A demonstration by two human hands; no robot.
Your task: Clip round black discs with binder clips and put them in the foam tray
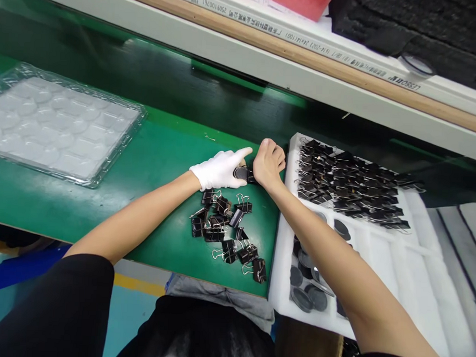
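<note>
**A:** Fig. 1, centre. What were the hands doing when we stood there?

**B:** The gloved left hand (220,170) pinched a small dark disc (241,173) between thumb and curled fingers, with the forefinger stretched out straight toward one o'clock. The bare right hand (269,161) was clenched into a near fist and touched the disc from three o'clock. A black clip (250,175) showed at its thumb side, apparently gripped. I could not see how wide the clip's mouth stood.

**A:** And where did the disc lie?

**B:** It was held between the two hands, low over the green mat (156,160), at twelve o'clock from the loose heap of clips (228,227).

**A:** Surroundings?

**B:** At three o'clock was a white foam tray (286,242). More clips (347,185) filled its far compartment and spare discs (310,295) its near ones. At nine o'clock was a clear plastic tray (56,122) of round pockets.

**A:** How would the step be done well?

**B:** In my judgement, the work was seating the clip on the disc's edge. The gloved hand should hold the disc by its rim and keep it level. The bare hand should squeeze the clip fully open, slide it on squarely, then ease off slowly so it does not snap askew.
</note>
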